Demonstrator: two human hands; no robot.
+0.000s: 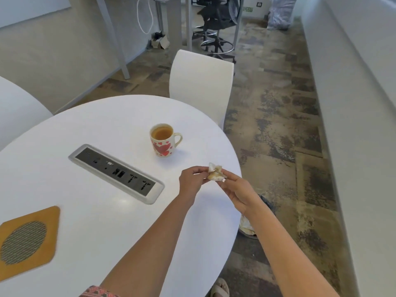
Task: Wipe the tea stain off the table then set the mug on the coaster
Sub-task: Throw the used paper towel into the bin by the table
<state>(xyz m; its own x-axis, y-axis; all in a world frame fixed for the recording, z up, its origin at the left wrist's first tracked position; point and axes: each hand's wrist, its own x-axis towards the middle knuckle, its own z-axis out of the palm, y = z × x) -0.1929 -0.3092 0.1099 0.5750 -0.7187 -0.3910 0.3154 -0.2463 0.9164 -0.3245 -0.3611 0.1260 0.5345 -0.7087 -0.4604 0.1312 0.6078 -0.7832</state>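
A white mug point(163, 140) with red hearts stands upright on the round white table point(90, 228), full of tea, its handle pointing right. A crumpled tissue point(216, 173), stained brown, is held above the table's right edge. My left hand point(191, 182) pinches its left side and my right hand point(237, 190) pinches its right side. The tan coaster point(27, 241) with a grey mesh oval lies at the table's near left, far from the mug. No stain shows on the tabletop.
A grey socket panel point(116, 173) is set into the table's middle. A white chair point(201, 84) stands behind the table, another at far left point(17, 108). A bin point(252, 224) with a dark liner sits on the floor under my right arm.
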